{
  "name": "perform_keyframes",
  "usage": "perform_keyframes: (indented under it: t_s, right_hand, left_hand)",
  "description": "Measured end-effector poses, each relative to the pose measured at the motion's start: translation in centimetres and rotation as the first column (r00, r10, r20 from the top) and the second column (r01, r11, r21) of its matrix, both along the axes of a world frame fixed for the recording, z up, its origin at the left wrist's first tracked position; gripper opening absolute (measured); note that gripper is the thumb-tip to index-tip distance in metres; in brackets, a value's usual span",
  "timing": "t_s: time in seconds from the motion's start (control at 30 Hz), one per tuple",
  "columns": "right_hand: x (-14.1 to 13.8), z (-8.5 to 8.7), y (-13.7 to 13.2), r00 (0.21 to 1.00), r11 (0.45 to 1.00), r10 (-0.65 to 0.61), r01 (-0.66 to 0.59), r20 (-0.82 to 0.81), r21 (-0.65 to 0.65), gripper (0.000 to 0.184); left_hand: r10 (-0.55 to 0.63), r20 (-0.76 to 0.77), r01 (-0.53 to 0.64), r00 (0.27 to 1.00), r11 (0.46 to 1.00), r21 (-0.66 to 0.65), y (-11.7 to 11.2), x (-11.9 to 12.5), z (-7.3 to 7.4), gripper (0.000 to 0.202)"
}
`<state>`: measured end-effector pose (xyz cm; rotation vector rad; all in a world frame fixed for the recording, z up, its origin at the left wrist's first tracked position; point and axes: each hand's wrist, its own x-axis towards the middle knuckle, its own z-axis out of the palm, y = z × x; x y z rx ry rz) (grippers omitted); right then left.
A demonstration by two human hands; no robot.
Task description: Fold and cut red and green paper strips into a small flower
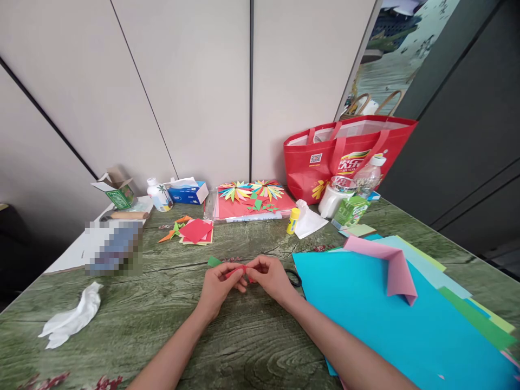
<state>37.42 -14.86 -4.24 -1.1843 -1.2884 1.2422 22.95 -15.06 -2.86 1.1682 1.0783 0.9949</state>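
Note:
Near the middle of the table, my left hand (222, 283) and my right hand (268, 276) meet, both with closed fingers. Between them they pinch a small piece of red paper (242, 268), mostly hidden by the fingers. A bit of green paper (214, 261) lies just beyond my left hand. Beside my right wrist shows the black handle loop of what look like scissors (294, 278), the rest hidden behind the hand. Further back on the left rests a stack of red and pale paper squares (197, 232) with folded orange and green pieces (175, 229).
Large coloured sheets (357, 303) cover the right side, with a folded pink strip (400, 271) on top. A yellow glue stick (292, 221), a tissue (307, 219) and a red bag (312, 168) stand behind. Colourful paper stars (266, 190) lie at the back; a crumpled tissue (75, 317) lies left.

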Motion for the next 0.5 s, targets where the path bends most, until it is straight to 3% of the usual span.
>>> perform_keyframes:
  t_s: [0.23, 0.37, 0.5]
  right_hand:
    - [-0.2, 0.5, -0.9, 0.935, 0.964, -0.194, 0.126, 0.296, 0.234, 0.010]
    - [-0.2, 0.6, -1.4, 0.838, 0.894, -0.263, 0.025, 0.478, 0.448, 0.012]
    - [-0.3, 0.1, -1.5, 0.799, 0.848, -0.282, -0.051, 0.531, 0.527, 0.015]
  left_hand:
    - [0.047, 0.075, -0.044, 0.996, 0.998, -0.049, 0.0, 0.0, -0.1, 0.021]
    - [0.075, 0.079, -0.071, 0.994, 0.996, -0.054, 0.1, -0.1, -0.3, 0.017]
    - [0.106, 0.088, -0.101, 0.990, 0.993, -0.066, 0.1, -0.1, -0.4, 0.015]
